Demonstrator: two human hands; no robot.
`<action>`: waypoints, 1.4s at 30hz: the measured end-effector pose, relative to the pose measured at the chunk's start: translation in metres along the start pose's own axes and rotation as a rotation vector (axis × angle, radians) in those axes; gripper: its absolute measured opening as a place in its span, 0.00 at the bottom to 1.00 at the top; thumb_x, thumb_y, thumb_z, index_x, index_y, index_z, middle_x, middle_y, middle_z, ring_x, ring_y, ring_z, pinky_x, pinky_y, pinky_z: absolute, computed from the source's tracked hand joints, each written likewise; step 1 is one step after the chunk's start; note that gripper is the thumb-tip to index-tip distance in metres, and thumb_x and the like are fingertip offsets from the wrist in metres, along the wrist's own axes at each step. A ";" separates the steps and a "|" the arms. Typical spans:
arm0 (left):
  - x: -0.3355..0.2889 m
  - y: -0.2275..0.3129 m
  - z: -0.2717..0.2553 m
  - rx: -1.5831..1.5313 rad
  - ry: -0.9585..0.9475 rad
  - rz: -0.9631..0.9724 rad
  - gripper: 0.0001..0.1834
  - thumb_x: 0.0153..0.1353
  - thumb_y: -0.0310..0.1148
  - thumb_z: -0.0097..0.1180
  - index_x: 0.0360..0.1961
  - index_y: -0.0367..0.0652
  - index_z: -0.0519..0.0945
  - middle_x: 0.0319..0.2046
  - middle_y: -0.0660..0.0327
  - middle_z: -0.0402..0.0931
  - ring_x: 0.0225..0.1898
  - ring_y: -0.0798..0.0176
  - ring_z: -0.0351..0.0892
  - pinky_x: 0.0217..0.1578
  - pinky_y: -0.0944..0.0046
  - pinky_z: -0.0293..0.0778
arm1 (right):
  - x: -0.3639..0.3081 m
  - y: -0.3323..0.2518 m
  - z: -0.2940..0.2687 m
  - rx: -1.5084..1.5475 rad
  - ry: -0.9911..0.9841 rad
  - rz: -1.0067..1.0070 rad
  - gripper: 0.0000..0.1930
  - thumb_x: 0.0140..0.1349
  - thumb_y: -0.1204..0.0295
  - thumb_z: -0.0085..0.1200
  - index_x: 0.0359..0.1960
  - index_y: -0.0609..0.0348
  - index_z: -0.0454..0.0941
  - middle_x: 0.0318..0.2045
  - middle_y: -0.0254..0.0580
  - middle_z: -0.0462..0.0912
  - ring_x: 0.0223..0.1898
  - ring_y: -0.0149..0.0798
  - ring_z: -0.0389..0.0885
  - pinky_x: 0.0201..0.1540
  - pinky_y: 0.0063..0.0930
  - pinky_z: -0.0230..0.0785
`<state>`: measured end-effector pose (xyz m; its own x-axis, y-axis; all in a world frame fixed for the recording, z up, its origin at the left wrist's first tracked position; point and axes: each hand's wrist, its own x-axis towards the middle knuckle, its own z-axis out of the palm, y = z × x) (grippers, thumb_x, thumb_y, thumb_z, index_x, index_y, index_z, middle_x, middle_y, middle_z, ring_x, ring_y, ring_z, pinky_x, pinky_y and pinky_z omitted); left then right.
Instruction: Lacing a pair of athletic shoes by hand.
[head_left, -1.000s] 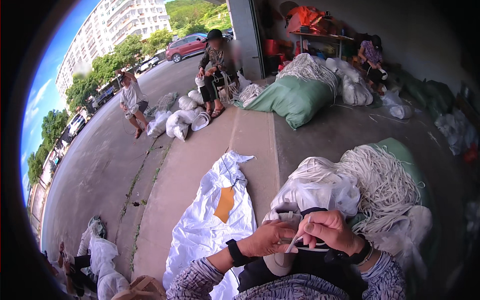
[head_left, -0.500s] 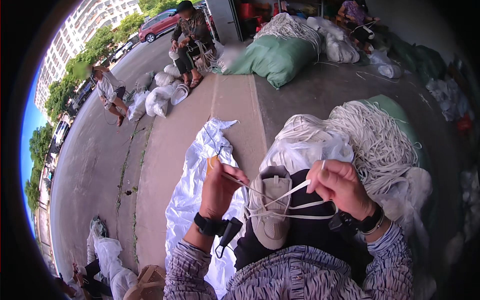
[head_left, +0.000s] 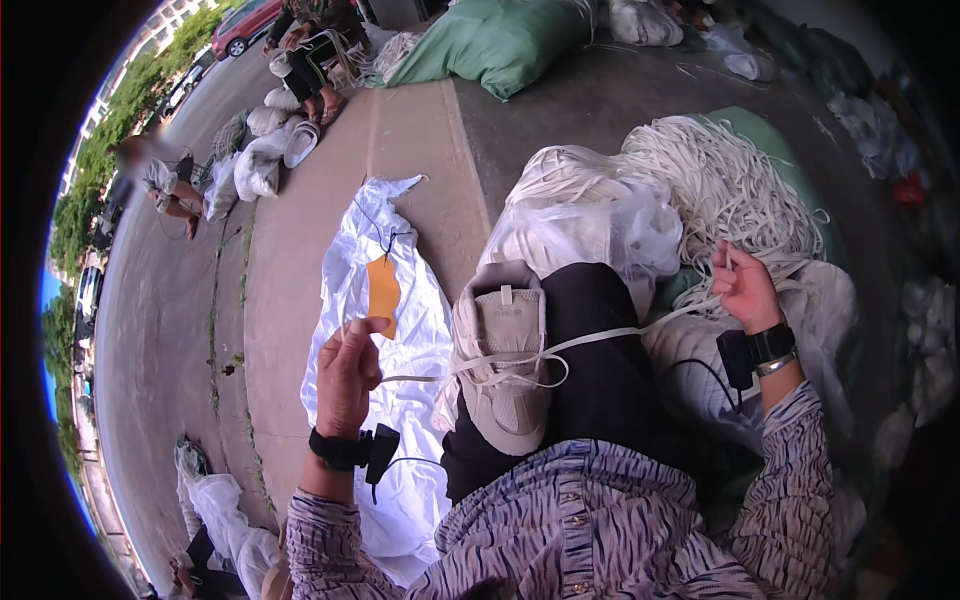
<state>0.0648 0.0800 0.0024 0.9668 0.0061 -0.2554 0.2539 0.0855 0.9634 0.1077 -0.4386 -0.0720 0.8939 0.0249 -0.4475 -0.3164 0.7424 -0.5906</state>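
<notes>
A beige sneaker (head_left: pixel 515 412) rests on my lap, its toe toward me, with the tongue standing up. A pale flat shoelace (head_left: pixel 598 336) crosses the lower tongue and stretches out to both sides, with a small loop at the right. My left hand (head_left: pixel 346 372) is closed on the lace's left part, beside an orange tag (head_left: pixel 383 290). Out to the right, my right hand (head_left: pixel 746 287) pinches the other part, fingers bent, near a heap of pale laces (head_left: pixel 725 190). Both wrists wear black bands with small black devices.
A white plastic sheet (head_left: pixel 430 300) lies left of my dark trousers. White bags (head_left: pixel 570 220) stand ahead, and a green sack (head_left: pixel 500 45) lies farther off. People sit at the far left among white bundles (head_left: pixel 262 165); another is at the lower left.
My hands have moved apart, left hand leftward and right hand rightward, drawing the lace out from its crossing above the sneaker. The view has tilted down, and the orange tag shows more fully.
</notes>
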 end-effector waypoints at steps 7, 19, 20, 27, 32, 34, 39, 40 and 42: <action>-0.021 -0.008 0.104 1.295 -0.301 0.583 0.09 0.48 0.36 0.61 0.32 0.49 0.78 0.25 0.61 0.77 0.28 0.54 0.79 0.27 0.60 0.74 | -0.059 0.093 0.169 -1.252 -0.566 -0.281 0.10 0.64 0.68 0.44 0.35 0.63 0.72 0.21 0.38 0.78 0.13 0.30 0.74 0.19 0.23 0.66; -0.012 0.014 0.099 1.592 -0.229 0.605 0.04 0.49 0.30 0.55 0.27 0.45 0.73 0.26 0.61 0.76 0.29 0.56 0.78 0.27 0.56 0.73 | -0.022 0.083 0.142 -0.785 -0.483 0.098 0.07 0.60 0.69 0.54 0.35 0.58 0.73 0.17 0.23 0.67 0.14 0.15 0.59 0.13 0.11 0.46; -0.016 0.013 0.097 1.606 -0.201 0.616 0.06 0.48 0.30 0.56 0.26 0.45 0.73 0.26 0.62 0.76 0.29 0.56 0.78 0.26 0.57 0.73 | -0.019 0.079 0.131 -0.695 -0.478 0.099 0.07 0.60 0.70 0.55 0.35 0.58 0.73 0.17 0.22 0.66 0.15 0.15 0.59 0.13 0.10 0.46; -0.017 -0.046 0.075 0.872 -0.015 0.558 0.11 0.48 0.26 0.61 0.31 0.43 0.72 0.23 0.63 0.71 0.20 0.67 0.72 0.25 0.70 0.71 | -0.034 0.065 0.099 -0.750 -0.354 0.133 0.07 0.58 0.70 0.56 0.35 0.59 0.75 0.15 0.22 0.65 0.12 0.15 0.55 0.12 0.11 0.42; -0.023 -0.066 0.062 0.538 -0.024 0.199 0.10 0.57 0.30 0.59 0.32 0.38 0.71 0.19 0.65 0.66 0.22 0.72 0.66 0.27 0.71 0.68 | -0.022 0.044 0.071 -0.735 -0.066 0.009 0.10 0.60 0.68 0.53 0.37 0.62 0.76 0.19 0.30 0.72 0.10 0.18 0.59 0.11 0.12 0.47; -0.022 -0.073 0.054 0.547 -0.059 0.205 0.09 0.59 0.31 0.57 0.32 0.37 0.71 0.19 0.65 0.66 0.22 0.71 0.64 0.26 0.70 0.67 | -0.028 0.054 0.082 -0.986 0.097 -0.146 0.11 0.62 0.67 0.51 0.39 0.63 0.77 0.23 0.36 0.79 0.12 0.19 0.66 0.12 0.13 0.54; -0.021 -0.069 0.038 0.446 -0.013 0.282 0.07 0.65 0.30 0.49 0.32 0.38 0.69 0.28 0.62 0.74 0.27 0.73 0.63 0.29 0.72 0.64 | -0.069 0.085 0.148 -1.079 -0.396 -0.250 0.14 0.64 0.69 0.45 0.43 0.67 0.75 0.33 0.42 0.82 0.15 0.23 0.73 0.19 0.15 0.63; -0.021 -0.053 0.045 0.356 0.002 0.216 0.07 0.66 0.31 0.48 0.33 0.38 0.69 0.28 0.62 0.74 0.25 0.73 0.63 0.28 0.72 0.64 | -0.077 0.097 0.158 -1.111 -0.519 -0.163 0.13 0.64 0.69 0.45 0.43 0.67 0.75 0.33 0.42 0.82 0.15 0.24 0.73 0.20 0.17 0.65; -0.014 -0.041 0.048 0.170 -0.053 0.020 0.10 0.65 0.33 0.50 0.33 0.38 0.68 0.26 0.62 0.73 0.27 0.71 0.68 0.31 0.71 0.67 | -0.077 0.128 0.155 -1.344 -0.686 -0.367 0.10 0.62 0.71 0.48 0.39 0.65 0.76 0.30 0.44 0.81 0.17 0.33 0.76 0.22 0.26 0.68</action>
<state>0.0426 0.0288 -0.0296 0.9708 -0.0467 -0.2353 0.2309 -0.0842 0.9693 0.0473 -0.2420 -0.0090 0.8334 0.5526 0.0126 0.2389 -0.3395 -0.9098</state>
